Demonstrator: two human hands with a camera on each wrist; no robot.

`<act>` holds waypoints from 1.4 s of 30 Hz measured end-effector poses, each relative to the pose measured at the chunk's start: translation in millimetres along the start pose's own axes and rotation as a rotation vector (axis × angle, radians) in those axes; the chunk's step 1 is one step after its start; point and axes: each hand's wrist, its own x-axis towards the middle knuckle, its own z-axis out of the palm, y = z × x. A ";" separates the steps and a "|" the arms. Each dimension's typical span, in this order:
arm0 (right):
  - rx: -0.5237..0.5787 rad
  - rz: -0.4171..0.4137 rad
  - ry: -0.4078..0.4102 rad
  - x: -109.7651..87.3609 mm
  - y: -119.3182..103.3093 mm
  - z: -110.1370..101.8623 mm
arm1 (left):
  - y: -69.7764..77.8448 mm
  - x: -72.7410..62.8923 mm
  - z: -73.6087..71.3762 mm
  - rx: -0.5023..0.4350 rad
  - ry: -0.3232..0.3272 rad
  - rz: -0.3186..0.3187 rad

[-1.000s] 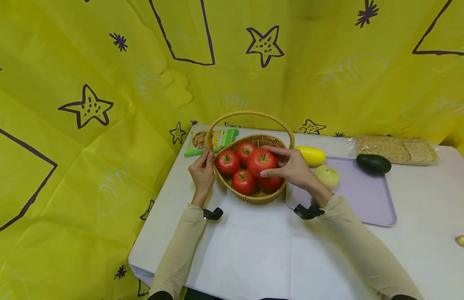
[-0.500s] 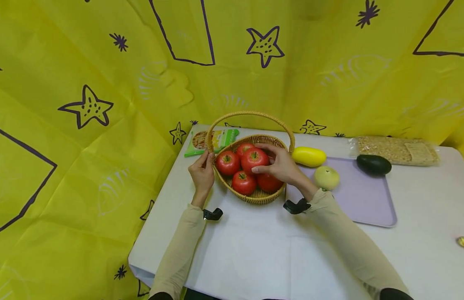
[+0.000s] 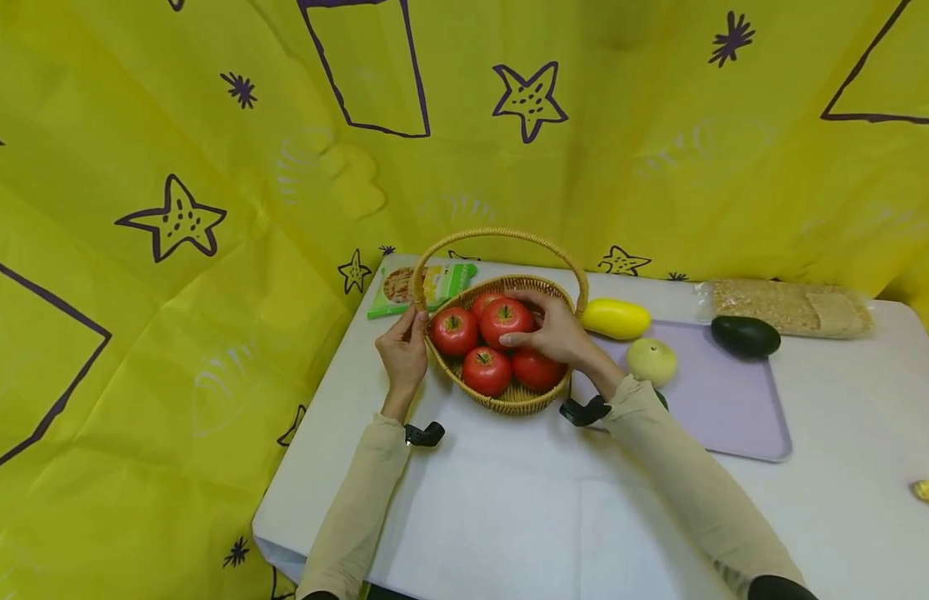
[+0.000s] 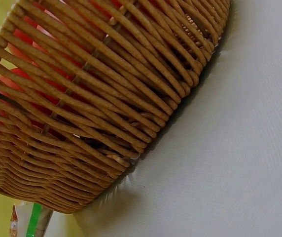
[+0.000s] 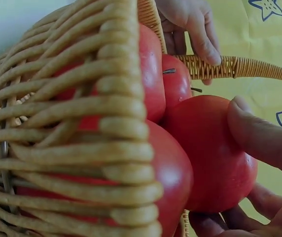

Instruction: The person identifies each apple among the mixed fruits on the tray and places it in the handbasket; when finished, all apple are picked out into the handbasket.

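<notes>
A wicker basket [image 3: 518, 407] with a tall arched handle stands on the white table and holds several red apples [image 3: 454, 331]. My left hand [image 3: 402, 354] pinches the left foot of the handle between thumb and fingers, as the right wrist view also shows. With thumb and fingers around it, my right hand [image 3: 557, 333] holds one red apple [image 3: 506, 320] on top of the others. In the right wrist view that held apple [image 5: 212, 153] lies against its neighbours, just past the woven rim. The left wrist view shows mainly the basket's side [image 4: 106, 94].
Right of the basket lies a lilac tray [image 3: 734, 417] with a pale green round fruit [image 3: 651, 361] and a dark green avocado [image 3: 745, 337]. A yellow oblong fruit [image 3: 616, 318] sits beside the basket. Behind are a green snack packet [image 3: 449, 286] and a bag of grains [image 3: 794, 308].
My right hand has moved left with its apple, bringing it down among the others in the basket. My left hand has stayed at the handle. The head view has tilted slightly.
</notes>
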 end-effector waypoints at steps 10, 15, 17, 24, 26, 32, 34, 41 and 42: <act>0.004 -0.012 -0.041 -0.3 -0.7 -4.7 | 1.2 1.0 -1.1 0.000 -0.002 0.002; 0.009 -0.026 -0.043 2.0 -1.0 -5.1 | 1.3 4.5 -2.0 0.017 -0.013 -0.005; 0.008 -0.024 -0.047 2.7 -0.6 -4.0 | 1.1 4.6 -2.7 0.024 -0.011 -0.010; -0.076 -0.057 -0.056 4.4 -1.6 0.6 | -0.4 5.0 -4.9 0.012 -0.022 -0.029; -0.138 -0.081 -0.052 4.8 -1.9 1.5 | -2.0 5.8 -5.2 0.011 -0.027 -0.030; -0.260 -0.134 -0.040 1.7 -2.2 -1.0 | -28.0 3.7 -2.6 0.029 -0.029 -0.021; -0.282 -0.144 -0.048 -0.7 -2.8 -2.4 | -36.5 3.0 -4.0 0.034 -0.039 -0.019; -0.305 -0.189 -0.128 -34.8 -18.6 -23.2 | -40.0 10.2 -25.2 0.114 -0.169 -0.008; -0.313 -0.209 -0.144 -42.2 -20.6 -28.6 | -38.2 12.2 -30.5 0.138 -0.188 -0.004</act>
